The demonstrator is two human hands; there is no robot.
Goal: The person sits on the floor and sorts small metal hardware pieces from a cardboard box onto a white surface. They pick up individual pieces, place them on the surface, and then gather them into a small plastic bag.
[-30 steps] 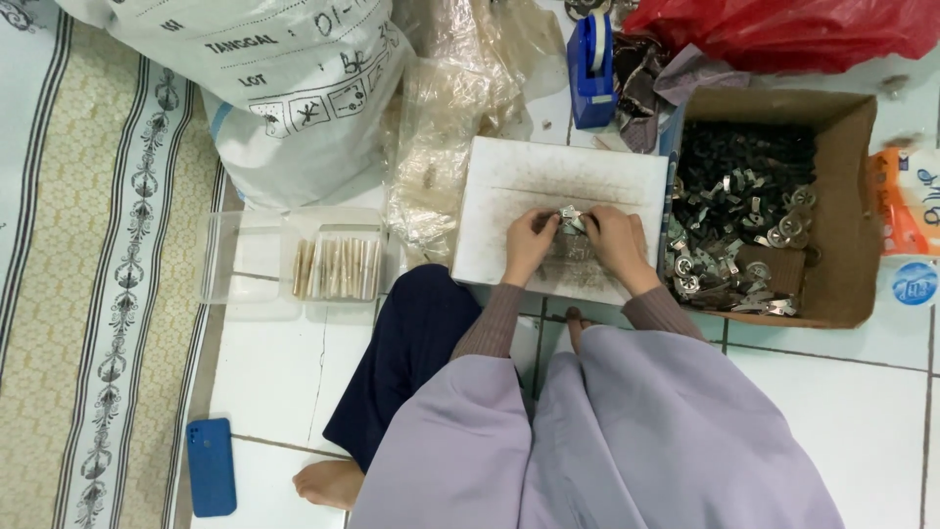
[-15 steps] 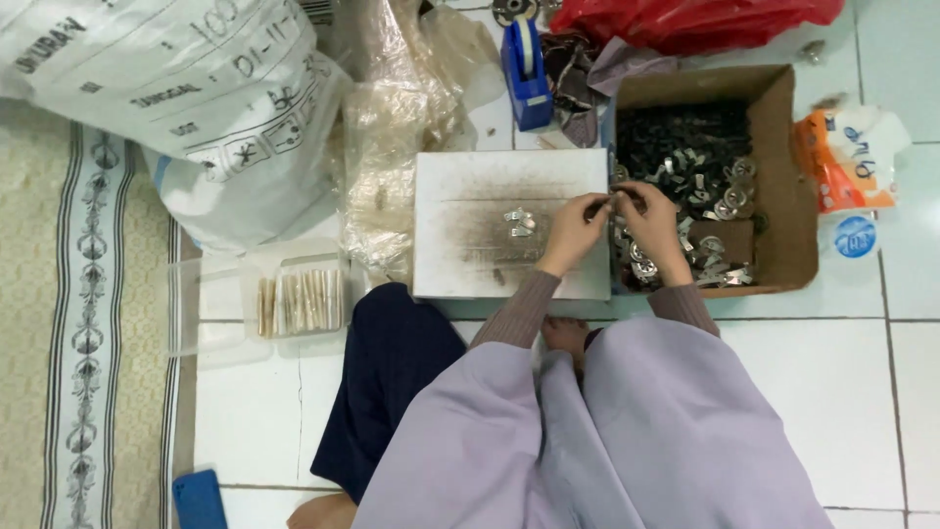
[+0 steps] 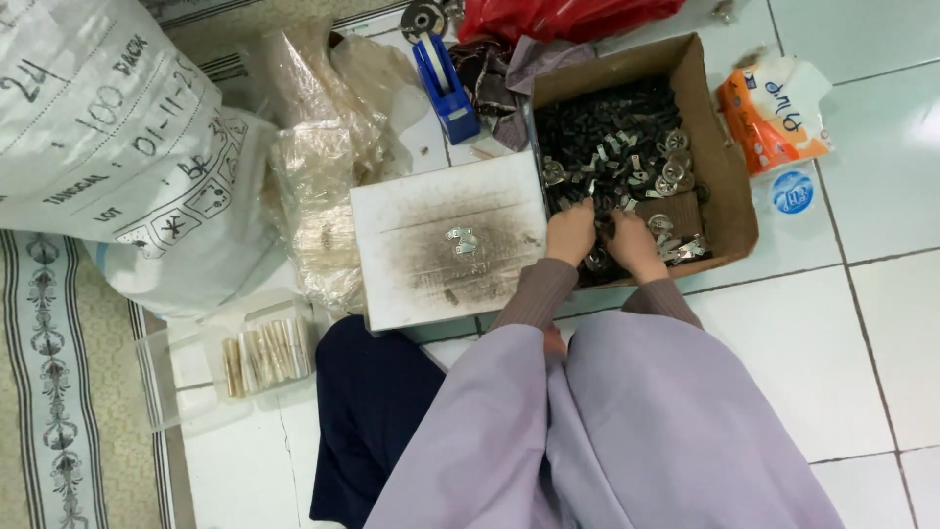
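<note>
Hands in the parts box, board left bare but for a few pieces

Hands are seen side by side inside the near edge of the cardboard box [image 3: 729, 186], sunk among the small metal parts [image 3: 627, 157] heaped there. The left hand [image 3: 571, 232] is laid palm down at the box's near-left corner, just beside the white board [image 3: 446, 245]; the right hand [image 3: 636, 245] is set a little further right and nearer the body. Fingers of both are curled down into the heap, yet whether a piece is pinched or only touched cannot be told — the fingertips are buried among the parts.

A small cluster of bright metal pieces [image 3: 460, 238] is left near the middle of the board, well apart from both hands and to their left. The board's long side runs left to right, and its right edge is butted against the box wall, so the cluster lies leftward from the grip, with the left hand the nearer of the two.

Around this, other things are placed: a blue tape dispenser [image 3: 446, 83] beyond the board, crumpled clear plastic bags [image 3: 323, 186] to its left, a large white printed sack [image 3: 117, 147] further left, and a clear tray of pale sticks [image 3: 264, 353] on the tiled floor [image 3: 862, 333] near the knee. An orange-and-white packet [image 3: 778, 108] is seen right of the box — touching it or not cannot be judged.
</note>
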